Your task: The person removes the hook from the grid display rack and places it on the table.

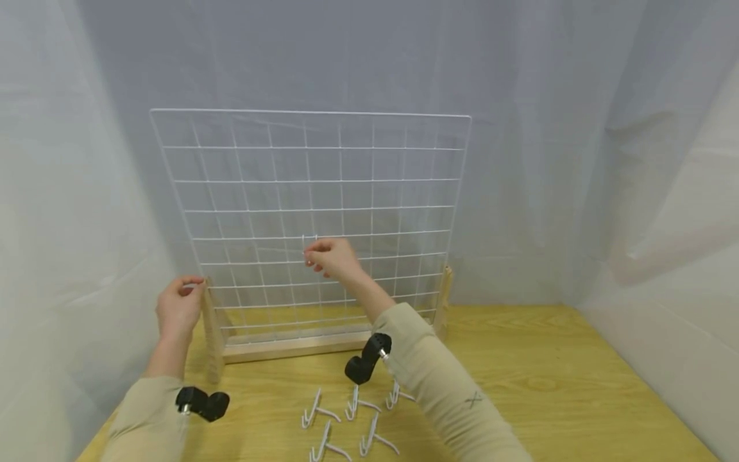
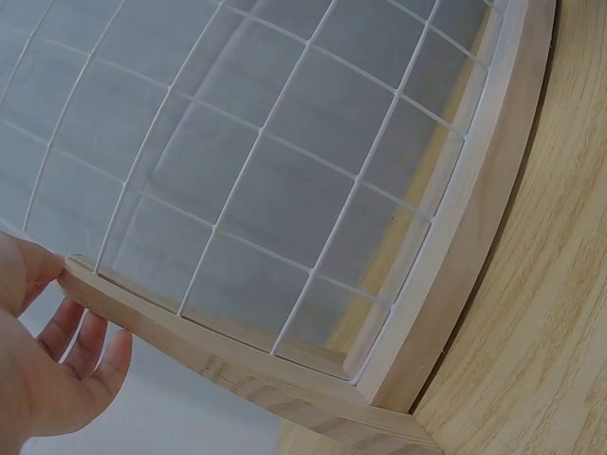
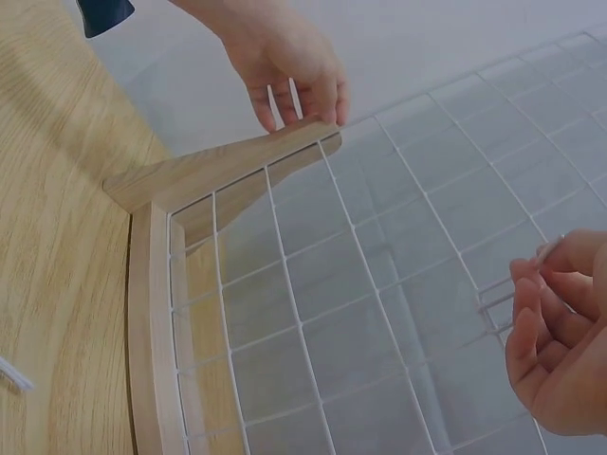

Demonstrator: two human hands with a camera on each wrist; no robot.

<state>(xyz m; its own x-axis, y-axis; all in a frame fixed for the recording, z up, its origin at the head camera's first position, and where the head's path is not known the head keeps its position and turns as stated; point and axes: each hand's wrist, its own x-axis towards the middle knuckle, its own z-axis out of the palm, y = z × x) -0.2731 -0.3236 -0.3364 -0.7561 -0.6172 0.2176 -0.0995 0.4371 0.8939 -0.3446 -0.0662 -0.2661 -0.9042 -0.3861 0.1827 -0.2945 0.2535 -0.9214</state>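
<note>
A white wire grid panel (image 1: pixel 312 113) stands upright in a pale wooden stand (image 1: pixel 294 346). With its thumb and fingers, my left hand (image 1: pixel 176 311) grips the top end of the stand's left post (image 2: pixel 223 365). My right hand (image 1: pixel 339 258) is at the middle of the grid and pinches a white wire hook (image 3: pixel 548 248). The hook's two upper prongs (image 1: pixel 303 241) show at a horizontal wire of the grid; whether they hang over it, I cannot tell. Fingers cover most of the hook.
Several white hooks (image 1: pixel 319 409) lie on the wood-grain table (image 1: pixel 537 378) in front of the stand. The stand's right post (image 1: pixel 444 292) holds the far side of the grid. Pale sheeting (image 1: pixel 548 192) hangs behind and at both sides. Black wrist cameras (image 1: pixel 369 359) sit on both sleeves.
</note>
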